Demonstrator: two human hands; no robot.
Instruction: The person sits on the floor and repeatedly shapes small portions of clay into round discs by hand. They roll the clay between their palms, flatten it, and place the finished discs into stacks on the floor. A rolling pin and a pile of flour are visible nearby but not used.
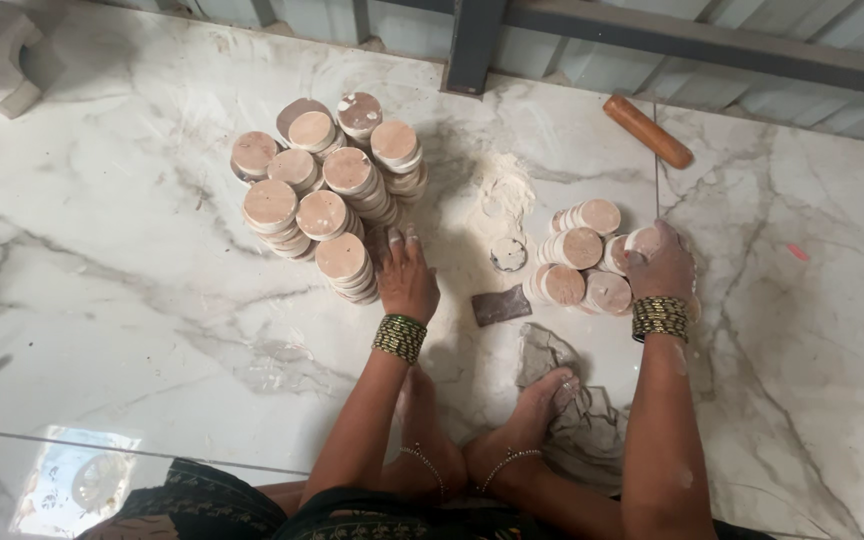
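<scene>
Several upright stacks of round wooden discs (324, 190) stand on the marble floor (132, 300). My left hand (407, 278) presses its fingertips against the right side of the nearest stack, fingers together. To the right, rows of discs lie on their sides (577, 262). My right hand (664, 268) rests on the right end of those rows, fingers curled over a disc. Both wrists wear green and gold bangles.
A wooden cylinder (648, 131) lies at the back right near a metal post (474, 45). A small piece of sandpaper (500, 305), a single flat disc (508, 254) and wood dust (500, 195) lie between the piles. A cloth (572, 400) lies under my feet.
</scene>
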